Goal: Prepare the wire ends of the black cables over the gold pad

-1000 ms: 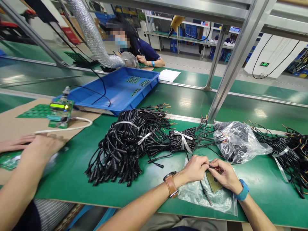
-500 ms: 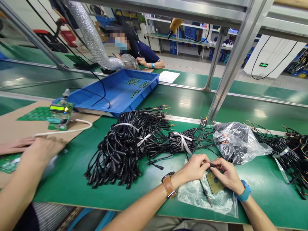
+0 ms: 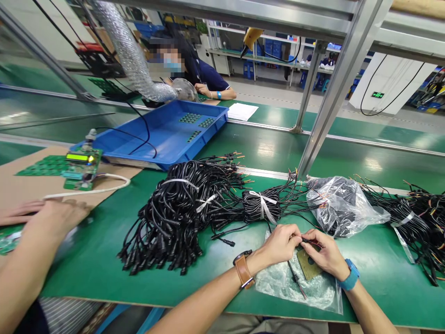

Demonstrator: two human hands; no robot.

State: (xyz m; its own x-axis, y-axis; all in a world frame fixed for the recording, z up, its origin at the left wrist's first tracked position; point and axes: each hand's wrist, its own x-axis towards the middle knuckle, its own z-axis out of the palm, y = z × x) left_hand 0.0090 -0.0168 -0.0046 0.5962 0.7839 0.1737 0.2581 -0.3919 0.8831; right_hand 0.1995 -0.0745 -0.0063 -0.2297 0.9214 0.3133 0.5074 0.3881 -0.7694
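Observation:
My left hand [image 3: 283, 242] and my right hand [image 3: 325, 253] meet over a clear plastic bag [image 3: 278, 283] lying on the green table. Pinched between the fingertips of both is the wire end of a black cable [image 3: 305, 240], with thin coloured wires showing by my right fingers. Below my right hand lies a flat square brownish plate [image 3: 308, 265] with a dark round spot. Another thin black cable end [image 3: 295, 277] with bare wires runs down across the bag from under my left hand. Just behind my hands sits a tied coil of black cable [image 3: 262, 206].
A large heap of black cables [image 3: 174, 213] lies left of my hands. More cable bundles [image 3: 412, 222] and a plastic bag with black contents [image 3: 342, 204] lie right. Beyond are a blue tray [image 3: 167, 134] and metal frame post [image 3: 342, 88]. A co-worker's hands [image 3: 52, 218] rest near a circuit board [image 3: 81, 167].
The whole view has shifted slightly. My hands keep nearly the same pose on the cable, and the things on the table stay where they were.

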